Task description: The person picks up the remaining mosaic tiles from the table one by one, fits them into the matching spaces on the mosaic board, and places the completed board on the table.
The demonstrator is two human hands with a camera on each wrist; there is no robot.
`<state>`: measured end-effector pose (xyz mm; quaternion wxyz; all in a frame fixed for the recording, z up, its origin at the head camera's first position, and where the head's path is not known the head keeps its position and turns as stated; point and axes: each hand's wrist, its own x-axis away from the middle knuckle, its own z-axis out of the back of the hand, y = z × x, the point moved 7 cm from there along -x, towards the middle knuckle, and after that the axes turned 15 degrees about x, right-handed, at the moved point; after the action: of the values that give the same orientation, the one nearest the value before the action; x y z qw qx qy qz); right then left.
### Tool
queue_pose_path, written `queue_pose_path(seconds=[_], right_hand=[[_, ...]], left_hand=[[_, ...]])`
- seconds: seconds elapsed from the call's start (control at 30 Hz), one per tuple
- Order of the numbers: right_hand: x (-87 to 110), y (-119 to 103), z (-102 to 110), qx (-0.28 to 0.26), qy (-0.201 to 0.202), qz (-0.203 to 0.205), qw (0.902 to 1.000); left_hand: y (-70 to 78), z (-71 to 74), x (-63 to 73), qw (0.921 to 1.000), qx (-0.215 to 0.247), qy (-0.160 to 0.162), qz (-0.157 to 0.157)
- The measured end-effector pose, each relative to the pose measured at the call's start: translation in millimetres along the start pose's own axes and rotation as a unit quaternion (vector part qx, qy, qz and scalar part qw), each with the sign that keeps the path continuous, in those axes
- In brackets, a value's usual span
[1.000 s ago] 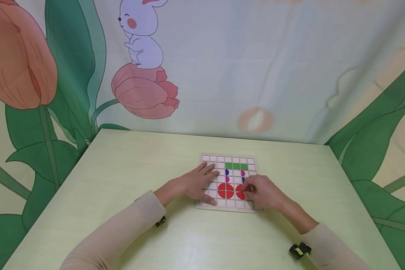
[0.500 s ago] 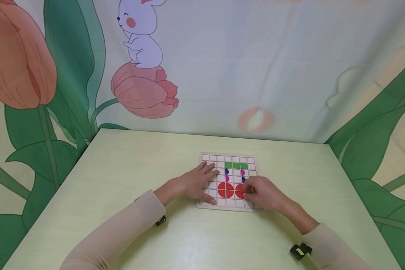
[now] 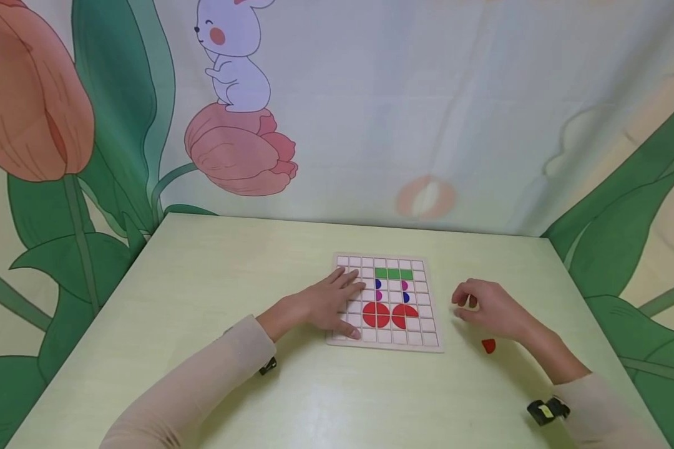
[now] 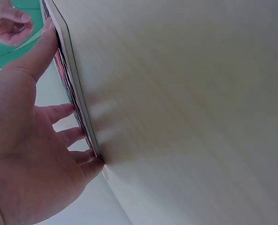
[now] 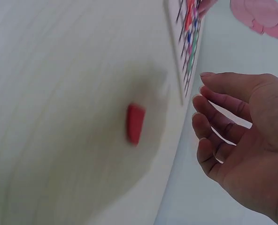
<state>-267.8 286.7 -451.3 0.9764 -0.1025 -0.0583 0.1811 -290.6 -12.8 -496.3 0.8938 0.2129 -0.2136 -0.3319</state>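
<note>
A pale green table (image 3: 213, 324) is carrying everything, backed by a curtain printed with tulips and a white rabbit (image 3: 233, 53). Near the table's middle a wooden grid board (image 3: 421, 327) is lying flat, holding a green bar (image 3: 393, 274) along its upper rows, small blue and magenta half-discs beneath it, a full red circle (image 3: 376, 315), and beside that a red circle with one quarter missing (image 3: 404, 315).

The left hand (image 3: 326, 305) is resting flat on the board's left side, its grip wide, fingers straight and pressing the surface, thumb along the near edge.

The right hand (image 3: 485, 307) is hovering above the table just right of the board, its grip loosely curled and holding nothing, as the wrist view shows.

A small red quarter piece (image 3: 488, 345) is lying on the table near the right hand, apart from the board and untouched.
</note>
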Motion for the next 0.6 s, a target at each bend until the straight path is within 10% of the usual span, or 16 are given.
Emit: queue_pose_path(seconds=[0.6], right_hand=[[46.2, 43, -10, -0.069, -0.102, 0.078, 0.9893]], left_hand=[[-0.3, 0.2, 0.2, 0.9999, 0.011, 0.001, 0.003]])
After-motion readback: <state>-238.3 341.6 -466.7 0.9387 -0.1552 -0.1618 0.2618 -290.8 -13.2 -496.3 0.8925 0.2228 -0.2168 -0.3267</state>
